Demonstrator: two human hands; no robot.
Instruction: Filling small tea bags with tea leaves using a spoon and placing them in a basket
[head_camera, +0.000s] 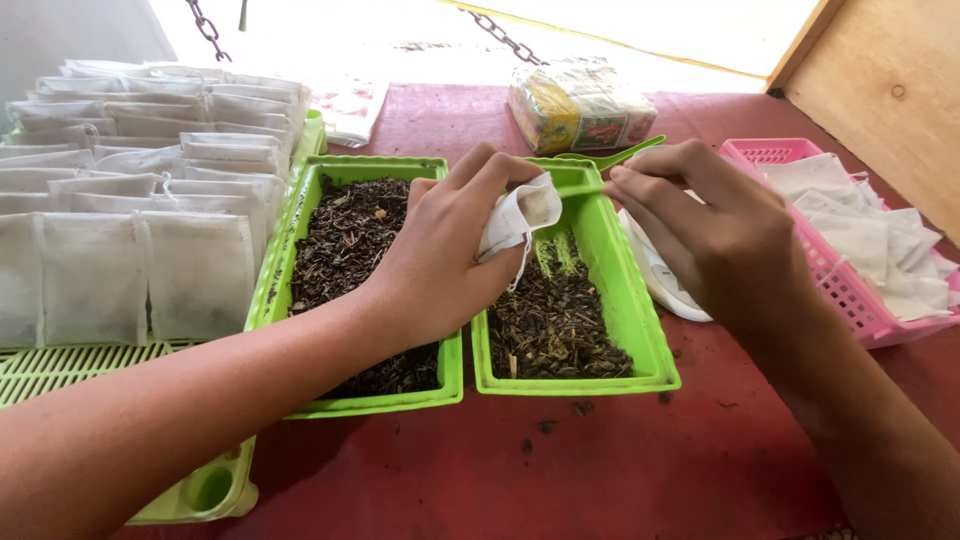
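Observation:
My left hand (445, 245) holds a small white filter bag (520, 215) open above the right green tray (640, 330), which has dark dried leaves (550, 320) in it. My right hand (715, 225) grips the handle of a green scoop (610, 158); the scoop's bowl is pressed to the bag's mouth. A second green tray (300, 215) to the left, partly under my left forearm, is filled with more dark leaves (345, 235).
Rows of filled white bags (130, 190) lie on a pale green rack (60, 365) at left. A pink basket (850, 290) with empty white bags stands at right. A wrapped packet (580, 105) sits at the back, a white object (665, 280) beside the right tray.

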